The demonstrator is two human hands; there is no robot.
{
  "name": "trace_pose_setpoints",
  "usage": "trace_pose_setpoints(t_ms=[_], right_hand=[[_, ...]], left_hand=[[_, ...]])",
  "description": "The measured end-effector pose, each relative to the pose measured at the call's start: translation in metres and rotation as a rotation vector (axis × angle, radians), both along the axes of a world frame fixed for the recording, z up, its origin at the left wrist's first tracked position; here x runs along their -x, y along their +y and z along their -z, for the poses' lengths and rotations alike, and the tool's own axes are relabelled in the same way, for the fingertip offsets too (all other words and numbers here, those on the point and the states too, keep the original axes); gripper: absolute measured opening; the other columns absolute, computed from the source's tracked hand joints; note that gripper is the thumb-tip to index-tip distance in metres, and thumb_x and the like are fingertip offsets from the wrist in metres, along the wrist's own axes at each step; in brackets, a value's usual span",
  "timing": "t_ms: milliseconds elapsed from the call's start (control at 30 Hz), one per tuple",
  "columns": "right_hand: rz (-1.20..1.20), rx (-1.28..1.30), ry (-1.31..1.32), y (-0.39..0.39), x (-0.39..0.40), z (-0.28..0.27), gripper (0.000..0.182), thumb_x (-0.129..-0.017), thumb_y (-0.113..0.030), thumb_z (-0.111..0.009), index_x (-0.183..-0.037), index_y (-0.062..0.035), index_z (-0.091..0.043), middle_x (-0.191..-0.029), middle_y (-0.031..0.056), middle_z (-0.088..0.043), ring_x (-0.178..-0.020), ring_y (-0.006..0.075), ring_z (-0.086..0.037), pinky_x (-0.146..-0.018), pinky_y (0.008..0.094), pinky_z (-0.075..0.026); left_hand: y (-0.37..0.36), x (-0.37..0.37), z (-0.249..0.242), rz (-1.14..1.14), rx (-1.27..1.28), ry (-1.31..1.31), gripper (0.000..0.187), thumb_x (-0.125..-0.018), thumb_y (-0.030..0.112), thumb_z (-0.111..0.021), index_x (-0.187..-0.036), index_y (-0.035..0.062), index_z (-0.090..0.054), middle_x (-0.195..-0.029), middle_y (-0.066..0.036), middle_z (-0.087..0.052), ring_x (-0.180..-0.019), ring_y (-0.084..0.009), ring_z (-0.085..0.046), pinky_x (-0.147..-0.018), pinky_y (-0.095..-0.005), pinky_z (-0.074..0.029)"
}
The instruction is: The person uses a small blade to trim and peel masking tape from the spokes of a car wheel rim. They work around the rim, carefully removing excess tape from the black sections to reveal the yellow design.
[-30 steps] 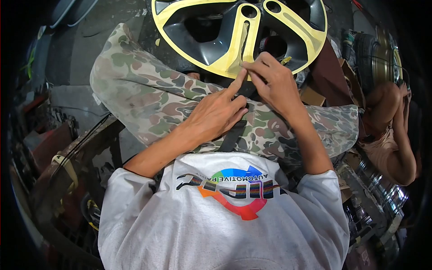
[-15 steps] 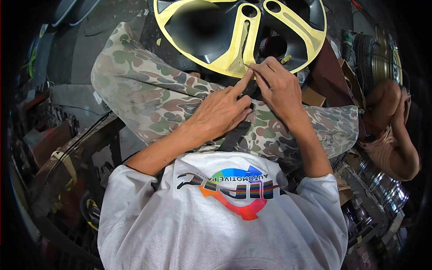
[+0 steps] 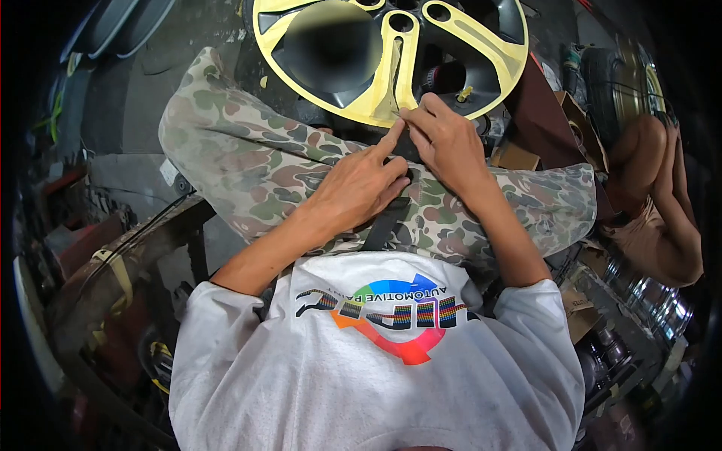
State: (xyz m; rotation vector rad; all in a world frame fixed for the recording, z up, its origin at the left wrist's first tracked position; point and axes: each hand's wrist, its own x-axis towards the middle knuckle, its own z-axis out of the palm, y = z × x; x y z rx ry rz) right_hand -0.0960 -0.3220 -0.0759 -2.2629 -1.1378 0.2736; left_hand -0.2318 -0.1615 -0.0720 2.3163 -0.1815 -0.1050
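A car wheel [image 3: 280, 54] stands before me at the top of the view, its dark rim and spokes largely faced with yellow masking tape [image 3: 407, 68]. My right hand [image 3: 451, 143] is closed in a pinch at the wheel's near edge, at the foot of a spoke. From its fingertips pokes a small thin blade [image 3: 395, 115], mostly hidden by the fingers. My left hand [image 3: 353, 184] has its index finger stretched out to the same spot, touching or almost touching the taped edge. Its other fingers are loosely bent and hold nothing.
My camouflage-clad legs [image 3: 248, 143] are folded below the wheel. Another person's bare arm [image 3: 673, 203] and knee are at the right, near a tyre [image 3: 602, 83]. A cardboard box [image 3: 515, 156] lies right of the wheel. A metal frame [image 3: 113, 278] stands at left.
The wheel and both hands appear shifted slightly left in the view. Both hands keep nearly the same pose at the wheel's near edge. The other person's arm has moved a little.
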Motion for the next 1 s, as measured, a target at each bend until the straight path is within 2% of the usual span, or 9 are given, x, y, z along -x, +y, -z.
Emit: trace_pose_setpoints(t_ms=[67, 167, 233, 333, 400, 467, 633, 767, 1000], right_hand=[[0.009, -0.096, 0.038, -0.004, -0.015, 0.001, 0.018, -0.091, -0.007, -0.073, -0.109, -0.0040, -0.073, -0.099, 0.0137, -0.064, -0.089, 0.0369, -0.069, -0.076, 0.0465, -0.055], [0.118, -0.193, 0.038, -0.019, -0.048, -0.025, 0.021, -0.096, -0.013, -0.074, -0.115, -0.0041, -0.076, -0.094, 0.0135, -0.069, -0.088, 0.0301, -0.071, -0.078, 0.0399, -0.055], [0.221, -0.159, -0.033, -0.037, -0.080, -0.046, 0.028, -0.095, -0.023, -0.080, -0.114, -0.0033, -0.075, -0.102, 0.0129, -0.074, -0.086, 0.0277, -0.075, -0.081, 0.0371, -0.060], [0.325, 0.206, -0.282, -0.063, -0.128, -0.079, 0.044, -0.092, -0.044, -0.082, -0.097, -0.0008, -0.073, -0.082, 0.0165, -0.071, -0.077, 0.0307, -0.073, -0.070, 0.0468, -0.054], [0.368, 0.222, -0.275, -0.087, -0.162, -0.065, 0.050, -0.091, -0.049, -0.081, -0.092, -0.0002, -0.071, -0.075, 0.0173, -0.067, -0.072, 0.0303, -0.071, -0.069, 0.0471, -0.052], [0.413, 0.244, -0.259, -0.115, -0.187, -0.030, 0.055, -0.090, -0.054, -0.080, -0.087, 0.0005, -0.070, -0.069, 0.0182, -0.063, -0.067, 0.0299, -0.068, -0.067, 0.0473, -0.050], [0.609, 0.093, 0.502, -0.124, -0.157, 0.040, 0.060, -0.099, -0.058, -0.072, -0.082, -0.0012, -0.073, -0.066, 0.0024, -0.066, -0.061, 0.0082, -0.057, -0.058, 0.0278, -0.044], [0.600, -0.082, 0.833, -0.102, -0.135, 0.052, 0.062, -0.105, -0.058, -0.062, -0.093, 0.0011, -0.074, -0.070, 0.0052, -0.070, -0.063, 0.0097, -0.060, -0.069, 0.0290, -0.049], [0.780, -0.116, 0.794, -0.080, -0.118, 0.040, 0.061, -0.110, -0.047, -0.051, -0.102, 0.0099, -0.072, -0.086, 0.0129, -0.073, -0.081, 0.0192, -0.065, -0.079, 0.0386, -0.051]], left_hand=[[0.008, -0.007, -0.008, 0.000, -0.045, -0.008, 0.019, -0.096, 0.016, -0.076, -0.095, 0.0025, -0.063, -0.156, -0.024, -0.053, -0.089, -0.0438, -0.072, -0.077, -0.0502, -0.057], [0.040, -0.033, -0.026, -0.047, -0.073, -0.028, 0.014, -0.095, 0.014, -0.076, -0.100, 0.0023, -0.069, -0.121, -0.013, -0.076, -0.091, -0.0404, -0.073, -0.078, -0.0481, -0.058], [0.071, -0.065, -0.041, -0.051, -0.197, -0.136, 0.017, -0.095, 0.016, -0.077, -0.102, 0.0011, -0.072, -0.108, -0.017, -0.076, -0.084, -0.0393, -0.072, -0.076, -0.0463, -0.056], [0.107, -0.125, -0.080, -0.177, -0.279, -0.178, 0.025, -0.100, 0.023, -0.075, -0.103, -0.0017, -0.075, -0.084, -0.018, -0.072, -0.069, -0.0323, -0.067, -0.069, -0.0430, -0.052], [0.144, -0.174, -0.080, -0.189, -0.353, -0.227, 0.037, -0.103, 0.035, -0.071, -0.098, -0.0015, -0.075, -0.075, -0.022, -0.069, -0.069, -0.0418, -0.066, -0.069, -0.0477, -0.052], [0.178, -0.219, -0.058, -0.262, -0.402, -0.234, 0.045, -0.104, 0.043, -0.068, -0.103, -0.0003, -0.078, -0.079, -0.023, -0.072, -0.072, -0.0430, -0.069, -0.071, -0.0472, -0.054], [0.237, -0.269, 0.015, -0.269, -0.414, -0.021, 0.056, -0.108, 0.052, -0.054, -0.109, 0.0027, -0.080, -0.101, -0.032, -0.074, -0.101, -0.0514, -0.070, -0.093, -0.0519, -0.055], [0.217, -0.262, 0.030, -0.284, -0.322, 0.312, 0.089, -0.110, 0.070, -0.031, -0.116, -0.0058, -0.077, -0.113, -0.035, -0.072, -0.117, -0.0509, -0.067, -0.107, -0.0506, -0.047], [0.197, -0.249, 0.047, -0.361, -0.273, 0.165, 0.092, -0.108, 0.072, -0.030, -0.103, -0.0070, -0.076, -0.109, -0.038, -0.071, -0.116, -0.0542, -0.065, -0.103, -0.0532, -0.047]])
